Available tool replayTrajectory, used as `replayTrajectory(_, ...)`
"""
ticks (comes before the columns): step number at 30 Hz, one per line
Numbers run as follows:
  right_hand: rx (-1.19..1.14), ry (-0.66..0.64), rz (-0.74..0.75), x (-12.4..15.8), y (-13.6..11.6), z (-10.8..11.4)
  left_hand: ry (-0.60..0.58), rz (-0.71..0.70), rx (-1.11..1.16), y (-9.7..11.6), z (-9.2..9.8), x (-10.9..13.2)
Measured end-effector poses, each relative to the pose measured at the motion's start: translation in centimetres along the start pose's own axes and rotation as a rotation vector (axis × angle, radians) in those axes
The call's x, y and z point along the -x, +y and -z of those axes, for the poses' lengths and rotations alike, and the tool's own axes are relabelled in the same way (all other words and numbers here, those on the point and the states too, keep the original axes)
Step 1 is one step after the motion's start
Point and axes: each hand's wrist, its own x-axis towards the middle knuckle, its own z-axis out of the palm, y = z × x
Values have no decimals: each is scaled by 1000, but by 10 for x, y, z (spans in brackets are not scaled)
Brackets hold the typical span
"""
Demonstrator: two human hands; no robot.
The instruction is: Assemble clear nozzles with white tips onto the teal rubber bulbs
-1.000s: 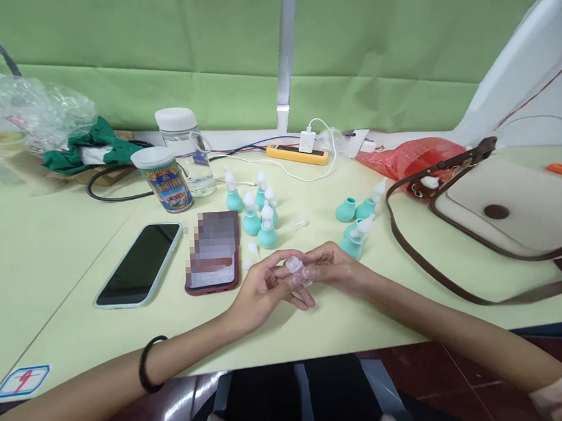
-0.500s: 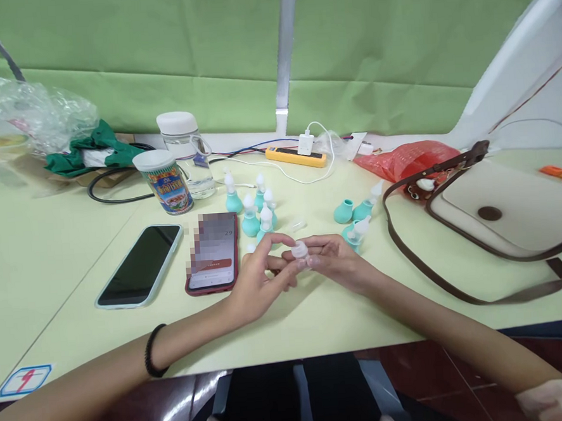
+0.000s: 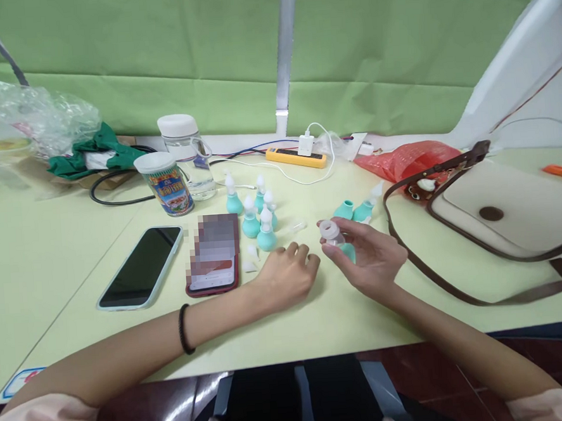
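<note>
My right hand (image 3: 372, 256) pinches a small translucent plastic connector (image 3: 330, 230) between thumb and fingers, its round opening turned up. Below it, part of a teal rubber bulb (image 3: 348, 251) shows past the fingers. My left hand (image 3: 287, 277) is low over the table with its back up and fingers curled under; its fingertips and anything in them are hidden. Ahead of it stand several teal bulbs with white tips (image 3: 266, 237). A clear small piece (image 3: 299, 225) lies beyond the knuckles, and white tips (image 3: 251, 258) lie left of the hand.
Two phones, a dark-screened one (image 3: 141, 267) and a red-cased one (image 3: 213, 256), lie at left. Behind them stand a printed canister (image 3: 171, 188) and a clear bottle (image 3: 197, 171). A yellow power strip (image 3: 278, 156) is at the back, a strapped handbag (image 3: 513, 202) at right.
My hands have come apart. The right hand has moved right and up with the connector; the left has let go of it and turned back-up, its fingers curled downward.
</note>
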Motion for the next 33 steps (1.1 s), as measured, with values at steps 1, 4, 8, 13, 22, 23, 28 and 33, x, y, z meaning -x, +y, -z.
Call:
replayTrajectory(1,5,-10,4,0,-1,-1,35,-33,-28,2,-1,5)
replayTrajectory(4,36,-40,-2,1,-5,-5,128,-106,-75,4,-2,19)
replayTrajectory(8,3,46,-7,1,-5,-7,78,-78,-17,-4,3,26)
replayTrajectory(13,-121,497,275,-20,-1,1,81,54,300,-8,6,6)
replayTrajectory(22,-53,616,195,-40,9,7,231,303,816,-10,-15,-106)
replayTrajectory(23,-36,616,194,-39,11,6,198,330,822,-10,-20,-115)
replayTrajectory(28,-31,604,168,-36,16,2,112,391,847,-12,-53,-136)
replayTrajectory(33,-53,500,175,-33,16,1,184,413,882,-13,-66,-134)
